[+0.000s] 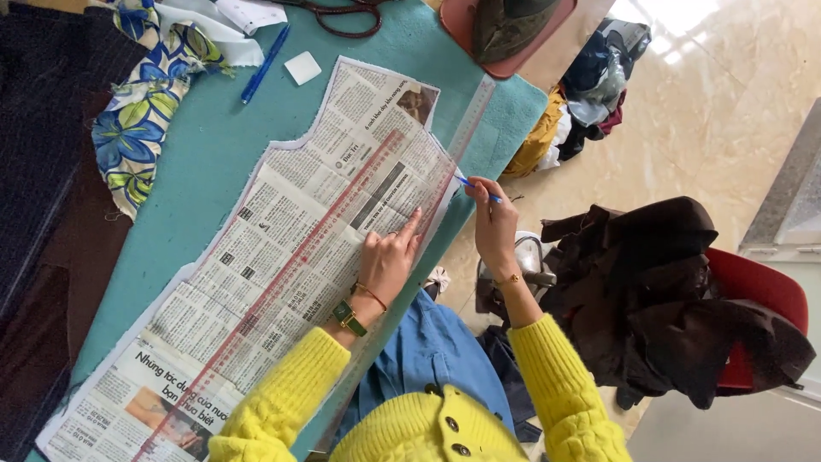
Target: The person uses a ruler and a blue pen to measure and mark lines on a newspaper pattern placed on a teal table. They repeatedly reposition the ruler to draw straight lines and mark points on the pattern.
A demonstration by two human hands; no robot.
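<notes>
Pressure from the left hand (389,261), spread flat on the ruler (402,201), should stay firm while the right hand (494,224), pinching a blue pen (475,188), marks the newspaper pattern (282,257) at the counter (197,162) edge.

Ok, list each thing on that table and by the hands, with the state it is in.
left hand: flat, pressing on the newspaper pattern
right hand: gripping blue pen
blue pen: tip at pattern's edge
newspaper pattern: spread flat
clear ruler: lying along pattern edge
spare blue pen: lying loose
floral fabric: crumpled
</notes>
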